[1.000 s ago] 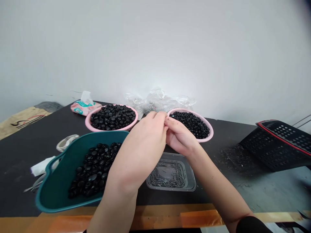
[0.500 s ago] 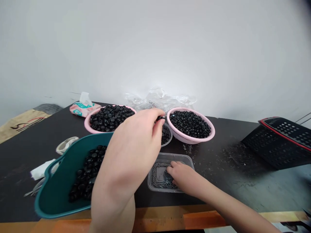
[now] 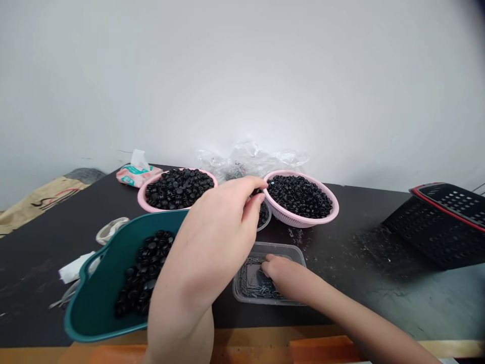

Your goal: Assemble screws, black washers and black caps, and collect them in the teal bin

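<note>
Right hand (image 3: 282,275) digs in clear tray (image 3: 295,250); left hand (image 3: 220,227) pinches black cap (image 3: 256,191).

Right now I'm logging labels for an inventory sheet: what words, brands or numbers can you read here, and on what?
None can be read.
Tissue pack: teal print on pink wrapper, too small and blurred to read.
Tan cloth at far left: dark and red markings, not legible as text.
Pink baskets, teal basin, clear tray, black crate: no lettering visible.
</note>
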A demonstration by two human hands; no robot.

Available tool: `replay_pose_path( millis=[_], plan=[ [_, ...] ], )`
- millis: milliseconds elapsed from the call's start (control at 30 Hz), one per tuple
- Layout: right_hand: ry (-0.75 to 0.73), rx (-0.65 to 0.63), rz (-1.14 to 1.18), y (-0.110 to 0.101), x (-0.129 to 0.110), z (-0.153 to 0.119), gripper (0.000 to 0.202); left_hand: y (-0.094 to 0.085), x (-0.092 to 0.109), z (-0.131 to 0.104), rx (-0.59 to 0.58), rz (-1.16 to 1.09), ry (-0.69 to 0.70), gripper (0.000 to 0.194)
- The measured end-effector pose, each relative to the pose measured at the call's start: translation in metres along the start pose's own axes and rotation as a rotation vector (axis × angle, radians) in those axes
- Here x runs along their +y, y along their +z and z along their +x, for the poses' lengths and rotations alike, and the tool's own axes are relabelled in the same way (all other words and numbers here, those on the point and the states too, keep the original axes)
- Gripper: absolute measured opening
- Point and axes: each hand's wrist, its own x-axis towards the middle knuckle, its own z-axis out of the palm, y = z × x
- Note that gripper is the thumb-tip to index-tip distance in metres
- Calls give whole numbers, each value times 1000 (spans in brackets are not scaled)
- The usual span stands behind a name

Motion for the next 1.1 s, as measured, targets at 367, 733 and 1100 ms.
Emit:
replay_pose_path(
  millis=[367, 733, 1100],
  plan=[
    [-242, 641, 512, -108, -12, -41, 19, -5, 1, -5, 6, -62, -5, 16],
    [-598, 1387, 1109, -104, -36, -79, 25, 9, 22, -6, -144, -571, -77, 33],
    [-517, 1442, 922, -105, -33, -79, 28, 16, 23, -11, -74, -389, -49, 28]
  ],
)
